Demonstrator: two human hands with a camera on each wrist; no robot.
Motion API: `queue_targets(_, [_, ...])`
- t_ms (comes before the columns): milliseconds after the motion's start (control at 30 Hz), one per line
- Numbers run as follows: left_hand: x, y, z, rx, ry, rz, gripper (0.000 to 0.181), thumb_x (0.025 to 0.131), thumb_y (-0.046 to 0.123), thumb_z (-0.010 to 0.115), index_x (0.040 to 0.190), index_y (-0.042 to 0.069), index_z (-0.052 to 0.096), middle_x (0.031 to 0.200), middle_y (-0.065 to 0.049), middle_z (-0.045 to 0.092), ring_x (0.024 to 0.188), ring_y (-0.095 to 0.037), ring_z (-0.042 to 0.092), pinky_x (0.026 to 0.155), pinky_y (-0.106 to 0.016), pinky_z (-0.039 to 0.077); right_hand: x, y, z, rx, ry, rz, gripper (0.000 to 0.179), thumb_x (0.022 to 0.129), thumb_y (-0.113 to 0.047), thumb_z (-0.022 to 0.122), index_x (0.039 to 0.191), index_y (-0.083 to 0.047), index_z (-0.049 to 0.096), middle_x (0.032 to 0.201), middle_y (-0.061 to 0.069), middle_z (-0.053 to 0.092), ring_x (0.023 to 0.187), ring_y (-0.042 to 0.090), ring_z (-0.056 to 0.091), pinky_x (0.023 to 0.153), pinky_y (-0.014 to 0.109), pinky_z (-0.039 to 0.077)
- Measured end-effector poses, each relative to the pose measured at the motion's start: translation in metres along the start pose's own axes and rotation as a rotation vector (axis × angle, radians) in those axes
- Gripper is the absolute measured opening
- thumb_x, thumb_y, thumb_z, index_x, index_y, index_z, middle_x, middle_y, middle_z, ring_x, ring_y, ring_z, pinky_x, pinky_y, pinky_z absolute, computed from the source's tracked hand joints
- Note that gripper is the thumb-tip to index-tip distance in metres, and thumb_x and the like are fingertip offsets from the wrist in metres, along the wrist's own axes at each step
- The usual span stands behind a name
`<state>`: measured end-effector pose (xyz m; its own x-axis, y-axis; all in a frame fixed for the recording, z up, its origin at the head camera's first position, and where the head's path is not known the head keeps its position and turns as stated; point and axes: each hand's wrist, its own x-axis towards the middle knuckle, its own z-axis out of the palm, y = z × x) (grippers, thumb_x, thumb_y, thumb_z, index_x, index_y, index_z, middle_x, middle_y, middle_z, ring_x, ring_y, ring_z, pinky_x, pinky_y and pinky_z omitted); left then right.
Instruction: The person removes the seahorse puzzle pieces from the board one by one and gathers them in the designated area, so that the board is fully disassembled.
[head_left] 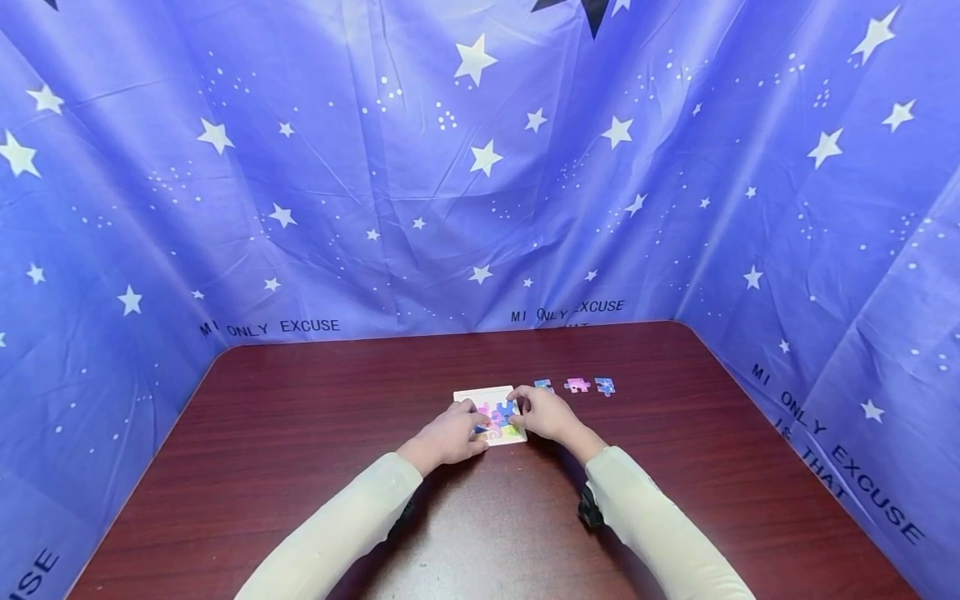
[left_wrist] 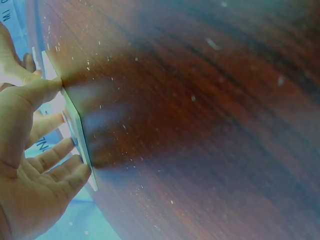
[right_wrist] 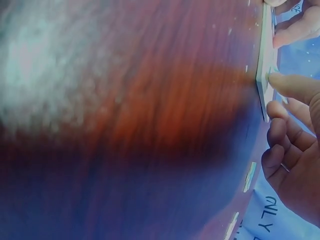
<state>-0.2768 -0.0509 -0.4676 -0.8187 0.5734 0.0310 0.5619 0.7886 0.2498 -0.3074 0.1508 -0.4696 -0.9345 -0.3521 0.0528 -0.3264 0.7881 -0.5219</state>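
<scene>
A shallow white puzzle tray (head_left: 483, 392) lies on the table, with pink, blue and yellow jigsaw pieces inside. My left hand (head_left: 447, 433) holds its near-left corner: the thumb lies on the near edge, the index finger reaches over the pieces, and other fingers touch the left side. From the right, my right hand (head_left: 551, 414) bends its thumb and index finger about a blue puzzle piece (head_left: 505, 410) near the tray's right side. Fingertips partly cover that piece. Edge-on, the tray (left_wrist: 79, 122) also shows in the left wrist view, beside the left hand (left_wrist: 37, 185).
Right of the tray lie loose puzzle pieces: a pink one (head_left: 577, 385), a blue one (head_left: 605, 386), and another blue one (head_left: 543, 385) partly behind the right hand. The dark red wooden table (head_left: 300, 417) ends at a blue star-printed curtain (head_left: 420, 167) behind and on both sides.
</scene>
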Motion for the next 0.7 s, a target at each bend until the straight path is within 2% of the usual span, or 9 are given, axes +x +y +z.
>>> queue_targets(233, [0.0009, -0.0019, 0.0028, 0.000, 0.003, 0.004, 0.039, 0.085, 0.029, 0.066, 0.118, 0.010, 0.064, 0.106, -0.007, 0.054, 0.095, -0.018, 0.049, 0.086, -0.029, 0.045, 0.0004, 0.0011, 0.0000, -0.119, -0.004, 0.039, 0.035, 0.078, -0.028, 0.073, 0.109, -0.015, 0.065, 0.071, -0.005, 0.056, 0.064, 0.009, 0.049, 0.053, 0.026, 0.037])
queue_targets(700, [0.0016, -0.0022, 0.0029, 0.005, -0.004, -0.006, 0.039, 0.084, 0.031, 0.066, 0.118, 0.011, 0.064, 0.107, -0.006, 0.054, 0.095, -0.018, 0.049, 0.086, -0.029, 0.045, 0.0013, 0.0048, -0.0035, -0.074, 0.009, 0.014, 0.033, 0.079, -0.026, 0.072, 0.110, -0.016, 0.065, 0.068, -0.005, 0.055, 0.062, 0.009, 0.048, 0.053, 0.025, 0.038])
